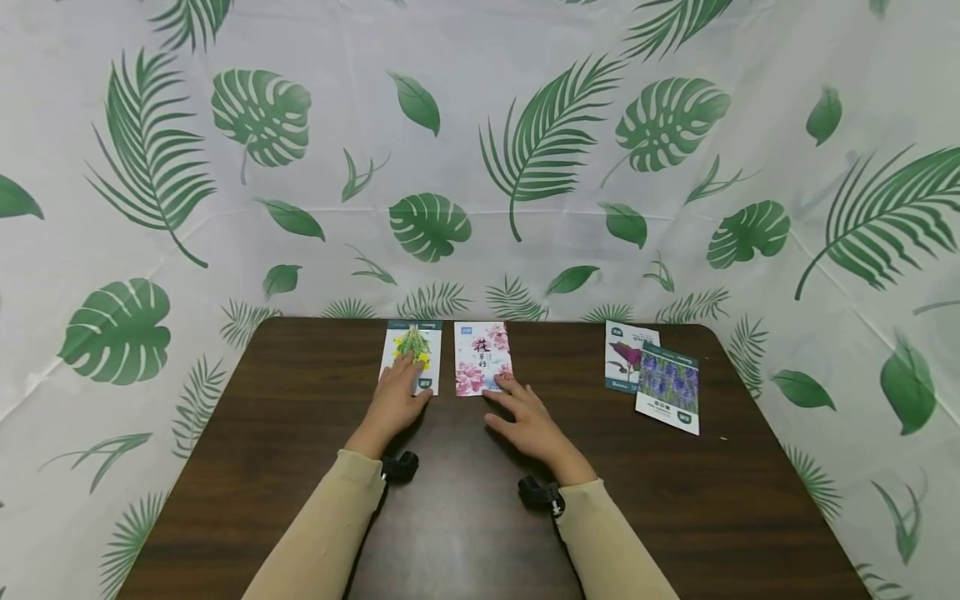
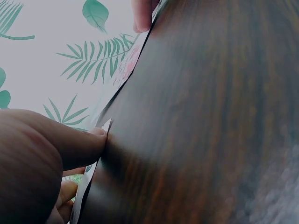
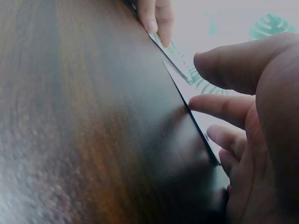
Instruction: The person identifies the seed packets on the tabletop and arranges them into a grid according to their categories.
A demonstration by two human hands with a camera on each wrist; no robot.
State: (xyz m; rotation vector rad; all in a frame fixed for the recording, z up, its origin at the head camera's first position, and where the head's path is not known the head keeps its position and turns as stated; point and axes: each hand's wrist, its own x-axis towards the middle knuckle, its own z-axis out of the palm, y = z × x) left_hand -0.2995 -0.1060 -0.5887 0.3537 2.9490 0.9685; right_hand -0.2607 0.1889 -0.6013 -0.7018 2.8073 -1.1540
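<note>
Two flat seed packets lie side by side near the far edge of the table. My left hand (image 1: 395,398) rests on the packet with yellow flowers (image 1: 431,340), its fingers spread over the picture. In the left wrist view, the left thumb (image 2: 84,144) lies at this packet's near edge. The other packet is white with pink blossoms (image 1: 472,362) and dark characters. Over its near right corner lies my right hand (image 1: 528,419), fingers relaxed and fingertips touching it. The right wrist view shows the right thumb (image 3: 229,65) raised off the packet.
Toward the right of the dark wooden table (image 1: 465,517), a packet with purple-blue flowers (image 1: 667,383) partly overlaps a white one with a dark purple picture (image 1: 618,350). A leaf-patterned cloth (image 1: 480,275) hangs behind the table.
</note>
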